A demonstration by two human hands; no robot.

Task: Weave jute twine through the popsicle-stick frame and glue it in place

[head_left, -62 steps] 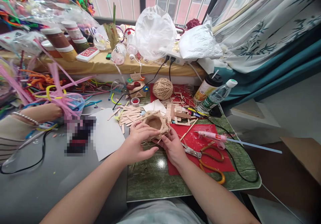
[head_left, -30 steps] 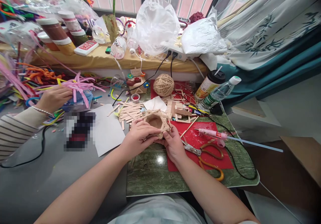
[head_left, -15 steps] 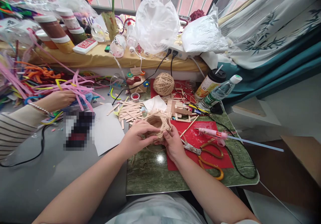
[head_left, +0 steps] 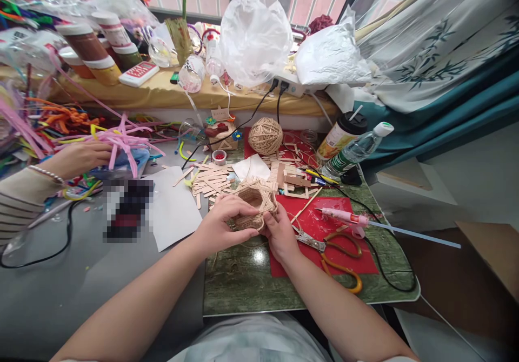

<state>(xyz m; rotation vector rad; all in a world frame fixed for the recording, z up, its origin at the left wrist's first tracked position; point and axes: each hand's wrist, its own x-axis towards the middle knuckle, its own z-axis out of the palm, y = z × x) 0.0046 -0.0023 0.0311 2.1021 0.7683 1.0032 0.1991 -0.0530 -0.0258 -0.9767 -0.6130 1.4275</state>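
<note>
Between my two hands is a small hollow basket (head_left: 254, 193) wound with tan twine, its angular opening tilted up toward me. My left hand (head_left: 227, 222) grips its left side, fingers over the rim and thumb along the near side. On the right, my right hand (head_left: 283, 236) is closed on the near right wall, thumb by the rim. The fingertips beneath are hidden. A loose strand of twine hangs under the basket. Just right of my right hand, scissors (head_left: 311, 241) with orange handles and a pink glue gun (head_left: 343, 216) lie on a red sheet (head_left: 286, 266).
Craft sticks (head_left: 211, 180) and a twine ball (head_left: 265, 136) lie beyond my hands. A drink cup (head_left: 338, 138) and water bottle (head_left: 352, 154) stand at the back right. At left, a co-worker's hand (head_left: 79, 158) is among pink pipe cleaners (head_left: 125, 143). Black cords cross the table.
My left thumb has slid a little lower and nearer to me along the basket, which stays in place. The co-worker's hand has moved left.
</note>
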